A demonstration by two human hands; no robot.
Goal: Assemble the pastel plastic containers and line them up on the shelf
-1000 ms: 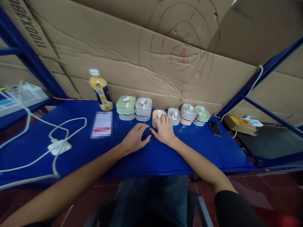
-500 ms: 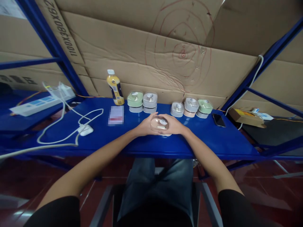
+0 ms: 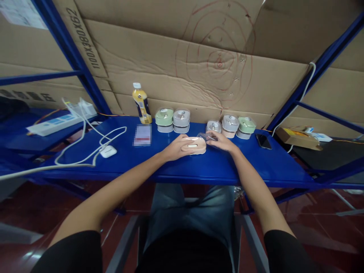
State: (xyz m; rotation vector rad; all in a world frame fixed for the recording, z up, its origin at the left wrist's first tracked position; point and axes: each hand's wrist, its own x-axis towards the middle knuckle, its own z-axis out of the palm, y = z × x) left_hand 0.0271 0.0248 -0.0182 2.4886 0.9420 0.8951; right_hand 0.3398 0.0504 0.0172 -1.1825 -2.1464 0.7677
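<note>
A small peach-coloured box [image 3: 198,146] with rounded corners and a pale slot on top rests near the middle of the blue table. Fingers of my left hand [image 3: 175,148] are wrapped round its left side. To the right, my right hand [image 3: 222,141] is closed on a clear plastic lid [image 3: 203,137], held tilted and apart from the box. Behind that hand sits a grey box [image 3: 213,126] with a clear lid. Beside it are two stacked pairs, one with a grey box on top [image 3: 230,122], the other with a green box on top [image 3: 247,124].
Two more stacks, a green box [image 3: 164,115] and a grey box [image 3: 181,116] on top, stand at the back beside a yellow bottle [image 3: 142,104]. A blurred card [image 3: 142,135], white cable [image 3: 82,165], earphone case [image 3: 108,151] and phone [image 3: 263,141] lie on the blue table [image 3: 264,165].
The clear lid has come off the peach box; my right hand has moved right with it. My left hand stays at the box. The view has shifted slightly.
</note>
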